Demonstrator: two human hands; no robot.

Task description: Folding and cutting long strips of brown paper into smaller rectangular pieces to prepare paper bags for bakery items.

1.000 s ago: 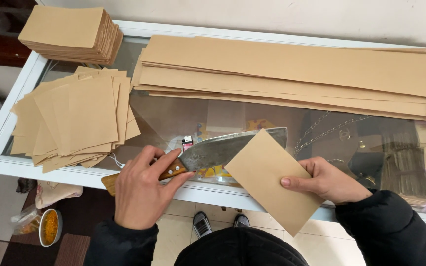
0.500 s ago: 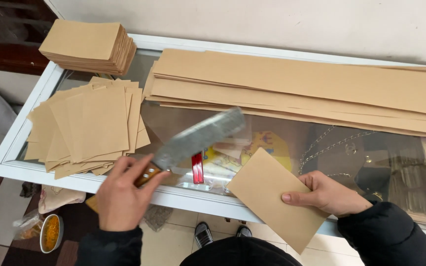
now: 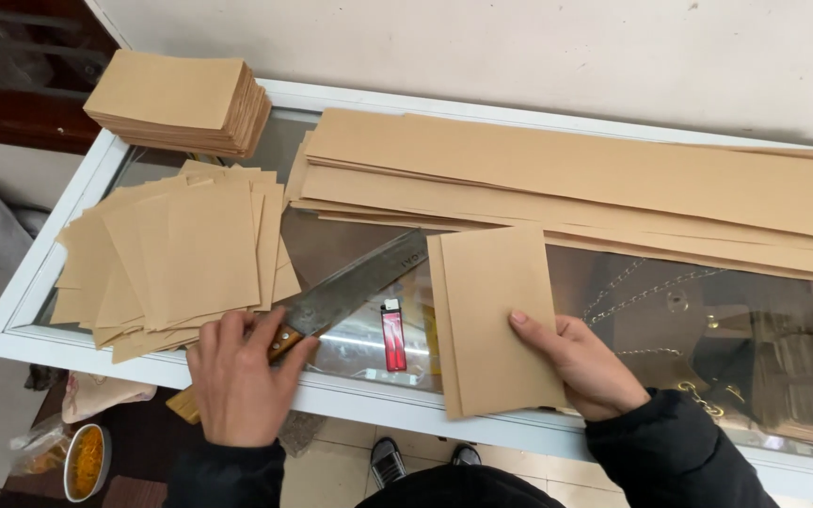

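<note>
Brown paper throughout. Your left hand is closed in a full grip around the wooden handle of a large cleaver; the blade lies low over the glass tabletop, its tip pointing up and right toward a folded brown sheet. Your right hand is partly open, fingers spread flat on that folded sheet, thumb underneath at its lower right corner, pinching it. The sheet lies at the near edge of the table, its lower end overhanging the white frame. The blade tip is just beside the sheet's upper left corner; contact cannot be told.

Long brown strips are stacked along the far side. Cut rectangles are fanned loosely at left, and a neat squared stack sits on the far left corner. A red lighter lies between blade and sheet.

A bowl on the floor holds something orange.
</note>
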